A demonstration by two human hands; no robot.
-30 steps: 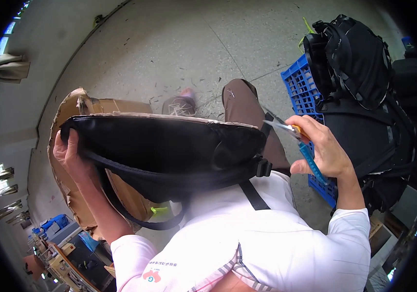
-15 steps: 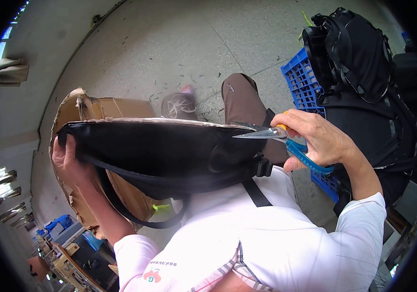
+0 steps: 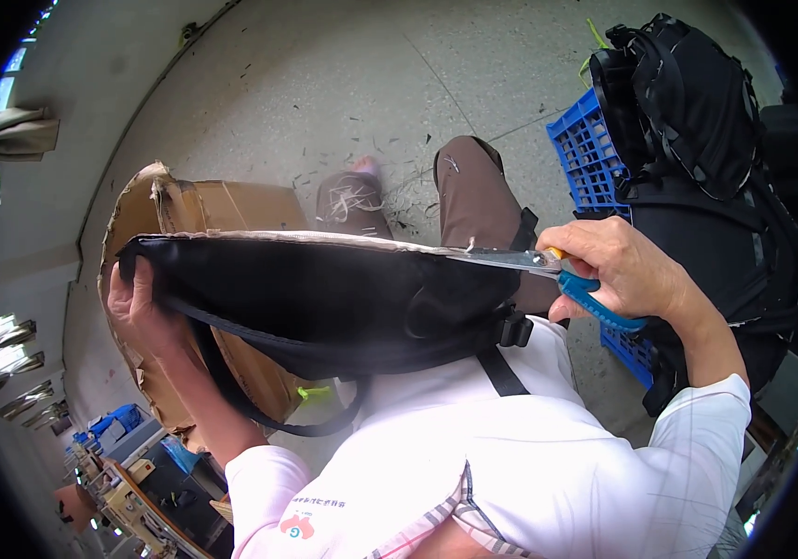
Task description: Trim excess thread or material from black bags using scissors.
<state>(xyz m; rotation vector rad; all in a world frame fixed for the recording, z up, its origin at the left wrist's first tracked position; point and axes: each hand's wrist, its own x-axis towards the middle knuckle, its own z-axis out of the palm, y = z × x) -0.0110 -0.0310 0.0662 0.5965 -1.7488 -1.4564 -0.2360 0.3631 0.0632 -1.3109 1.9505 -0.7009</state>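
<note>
A black fabric bag with straps and a buckle lies across my lap, a pale edge strip running along its far rim. My left hand pinches the bag's left corner, thumb on the near face. In my right hand are scissors with blue handles and an orange-yellow spot near the pivot. Their blades lie along the right end of the pale edge, almost closed, the tips next to a small bit of thread sticking up. A black strap loop hangs below the bag.
An open cardboard box stands behind the bag at the left. To the right, a blue plastic crate has several black backpacks piled on and beside it. Dark scraps are scattered on the floor. Sewing machines stand at the lower left.
The scissors' blades have closed from a wider gap and now line up with the pale edge. A small thread now stands up at their tips. My left hand keeps its hold.
</note>
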